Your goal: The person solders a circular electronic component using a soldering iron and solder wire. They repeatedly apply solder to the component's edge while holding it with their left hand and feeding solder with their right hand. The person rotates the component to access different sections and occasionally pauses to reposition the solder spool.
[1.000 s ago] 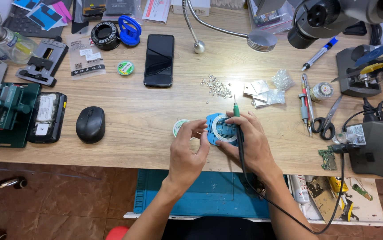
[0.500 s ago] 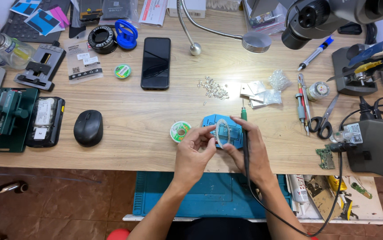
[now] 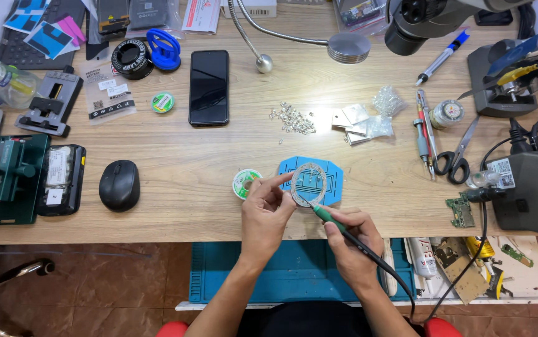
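Left arm: we are reaching it forward from the lower edge of the view, forearm bare and angling up to the right.
Left hand (image 3: 268,212): we are holding it palm down, index finger stretched out to the right, the other fingers loosely curled.
Right arm: we are bringing it up from below, forearm slanting to the left.
Right hand (image 3: 350,240): we are closing its fingers in a pen-like grip, knuckles up.

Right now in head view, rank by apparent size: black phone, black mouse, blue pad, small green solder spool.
1. black phone
2. blue pad (partly covered by a ring)
3. black mouse, close to the pad, unsure
4. green solder spool
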